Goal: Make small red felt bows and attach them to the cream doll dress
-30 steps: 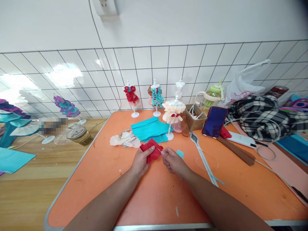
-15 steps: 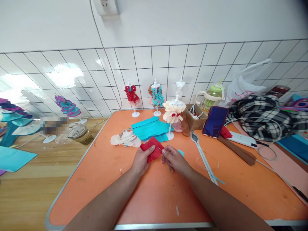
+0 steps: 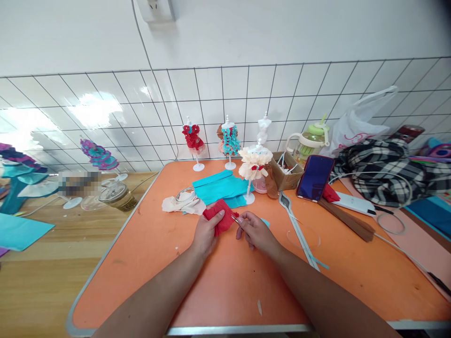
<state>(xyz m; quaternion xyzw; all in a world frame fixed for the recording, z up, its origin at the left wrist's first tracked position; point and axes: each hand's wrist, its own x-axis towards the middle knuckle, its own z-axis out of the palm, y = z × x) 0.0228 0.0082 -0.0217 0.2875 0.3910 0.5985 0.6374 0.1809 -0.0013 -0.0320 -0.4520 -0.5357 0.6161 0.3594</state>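
Observation:
My left hand (image 3: 205, 234) is closed on a piece of red crepe paper (image 3: 222, 217), thumb pressed on top of it. Opposite it, my right hand (image 3: 254, 230) pinches a slim metal tool (image 3: 235, 219), whose tip meets the paper's right side; its kind cannot be made out. Just behind the hands lie turquoise crepe paper sheets (image 3: 218, 187). A small mannequin in a cream ruffled paper dress (image 3: 254, 164) stands behind my right hand. To the left, cream paper scraps (image 3: 172, 206) lie with a roll of clear tape (image 3: 185, 194).
Small dressed mannequins (image 3: 193, 138) line the tiled wall. A cardboard box (image 3: 287, 176), a propped phone (image 3: 315, 178), a green-lidded jug (image 3: 313, 141) and plaid cloth (image 3: 373, 164) crowd the right. White strips (image 3: 299, 232) lie beside my right forearm. A lidded cup (image 3: 118, 195) stands left.
The metal tool's tip has shifted slightly on the red paper, and more of the tool shows now. A red bit of paper bunches by my right fingertips. Both hands stay nearly in place.

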